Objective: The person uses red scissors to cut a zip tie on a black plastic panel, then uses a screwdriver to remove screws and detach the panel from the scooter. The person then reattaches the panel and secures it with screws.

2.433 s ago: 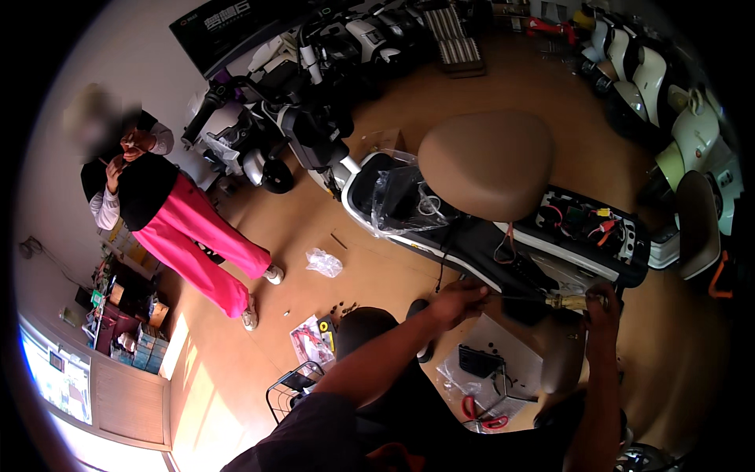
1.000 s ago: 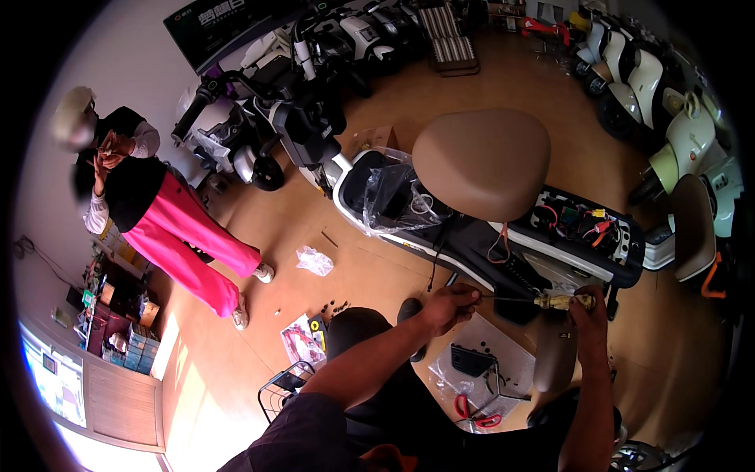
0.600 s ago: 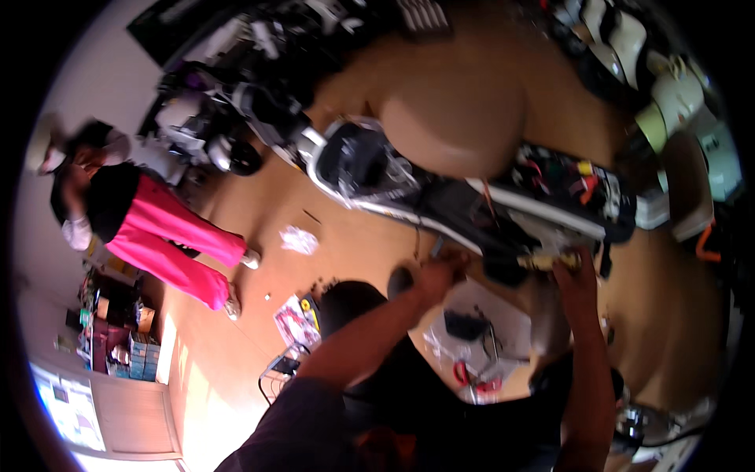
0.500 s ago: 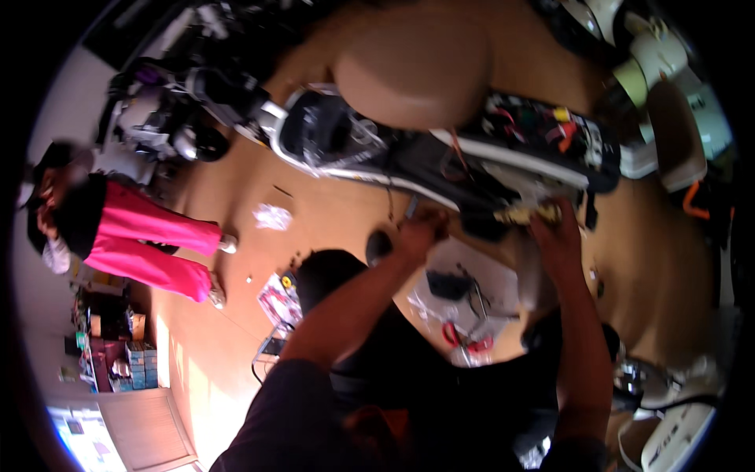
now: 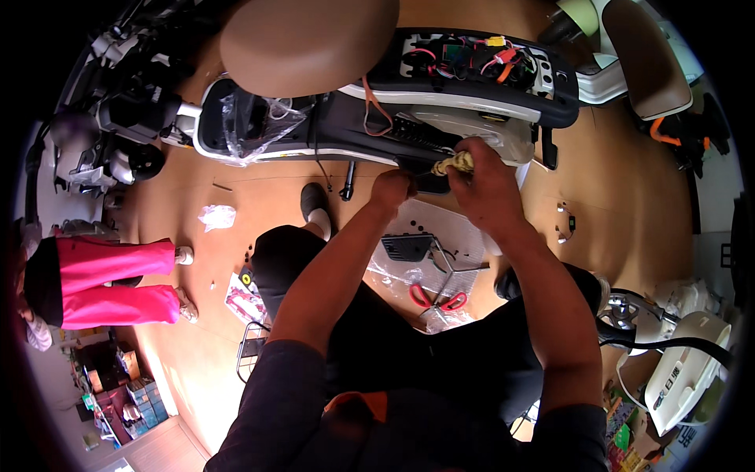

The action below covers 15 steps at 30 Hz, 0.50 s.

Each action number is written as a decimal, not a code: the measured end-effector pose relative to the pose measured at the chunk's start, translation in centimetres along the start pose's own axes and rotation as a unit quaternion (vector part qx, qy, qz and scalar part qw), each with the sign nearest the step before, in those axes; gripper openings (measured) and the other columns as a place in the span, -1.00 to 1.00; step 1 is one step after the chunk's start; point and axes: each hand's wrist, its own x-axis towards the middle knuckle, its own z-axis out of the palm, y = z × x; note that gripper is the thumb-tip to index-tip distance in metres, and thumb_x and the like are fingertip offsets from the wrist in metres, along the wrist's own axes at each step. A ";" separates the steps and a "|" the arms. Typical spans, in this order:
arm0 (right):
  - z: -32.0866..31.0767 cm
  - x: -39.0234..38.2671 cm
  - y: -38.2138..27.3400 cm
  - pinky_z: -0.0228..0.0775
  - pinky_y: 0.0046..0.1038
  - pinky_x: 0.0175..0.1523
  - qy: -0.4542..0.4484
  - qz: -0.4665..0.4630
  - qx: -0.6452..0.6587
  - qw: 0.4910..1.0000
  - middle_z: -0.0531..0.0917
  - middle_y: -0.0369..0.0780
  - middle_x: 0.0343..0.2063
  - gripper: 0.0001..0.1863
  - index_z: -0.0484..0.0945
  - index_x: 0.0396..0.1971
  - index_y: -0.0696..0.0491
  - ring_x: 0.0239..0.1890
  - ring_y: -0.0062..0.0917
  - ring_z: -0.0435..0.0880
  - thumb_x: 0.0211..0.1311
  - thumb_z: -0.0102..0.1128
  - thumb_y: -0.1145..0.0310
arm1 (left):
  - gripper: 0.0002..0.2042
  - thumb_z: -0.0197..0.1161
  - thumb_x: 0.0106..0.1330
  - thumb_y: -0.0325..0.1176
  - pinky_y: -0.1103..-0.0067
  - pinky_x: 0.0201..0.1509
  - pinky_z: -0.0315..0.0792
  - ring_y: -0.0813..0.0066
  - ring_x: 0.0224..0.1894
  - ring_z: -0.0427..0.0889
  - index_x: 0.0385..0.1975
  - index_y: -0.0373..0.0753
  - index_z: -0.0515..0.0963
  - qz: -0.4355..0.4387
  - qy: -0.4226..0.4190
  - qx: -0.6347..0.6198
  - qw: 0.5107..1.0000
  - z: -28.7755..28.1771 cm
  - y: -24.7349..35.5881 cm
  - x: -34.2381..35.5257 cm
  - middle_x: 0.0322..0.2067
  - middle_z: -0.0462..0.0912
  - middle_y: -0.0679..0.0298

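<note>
An electric scooter [image 5: 322,153] with a white trim stands across in front of me. At its lower side, my right hand [image 5: 484,185] is closed around a pale yellow, mottled, lumpy thing [image 5: 456,164], whose exact kind I cannot make out. My left hand [image 5: 393,193] is beside it with fingers curled together; what they hold, if anything, is hidden. A dark pedal-like part [image 5: 434,183] shows between the hands. Above them, a brown strap [image 5: 376,110] hangs from the scooter near a black spring [image 5: 425,135].
The scooter's open compartment [image 5: 472,59] shows coloured wires, beside a brown seat [image 5: 311,43]. Below my hands lie a black plastic part [image 5: 407,247] and red-handled scissors [image 5: 437,299] on a pale sheet. A person in pink trousers [image 5: 118,279] stands at left. A white scooter part [image 5: 680,370] is at right.
My view has shifted, so the scooter now sits further left and higher. My right hand, with the yellow thing, has come closer to my left hand.
</note>
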 end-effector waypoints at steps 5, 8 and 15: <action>1.1 0.6 0.4 0.59 -0.13 -0.06 -0.049 0.011 -0.073 0.996 0.69 -0.03 -0.12 -0.64 0.47 0.03 0.01 -0.13 -0.06 0.75 0.31 0.36 0.32 | -0.86 0.12 0.34 -0.48 0.52 -0.31 0.47 0.46 -0.43 0.56 -0.23 -0.31 0.61 0.005 -0.031 0.061 0.998 0.4 -2.5 3.3 -0.44 0.61 0.25; 2.0 1.1 1.2 0.57 -0.09 -0.11 -0.056 -0.005 -0.091 0.994 0.67 -0.04 -0.15 -0.64 0.45 0.01 0.00 -0.15 -0.03 0.73 0.29 0.36 0.32 | -0.89 0.12 0.30 -0.45 0.53 -0.35 0.37 0.48 -0.47 0.51 -0.30 -0.28 0.59 0.050 -0.065 0.144 0.986 0.3 -3.8 5.1 -0.49 0.59 0.26; 3.3 1.6 3.6 0.55 -0.03 -0.15 -0.038 -0.015 -0.089 0.995 0.64 -0.04 -0.18 -0.64 0.42 -0.01 -0.02 -0.18 0.00 0.70 0.27 0.36 0.37 | -0.87 0.12 0.27 -0.43 0.53 -0.36 0.36 0.48 -0.46 0.52 -0.32 -0.30 0.59 0.088 -0.055 0.242 0.965 0.9 -5.2 6.5 -0.49 0.60 0.25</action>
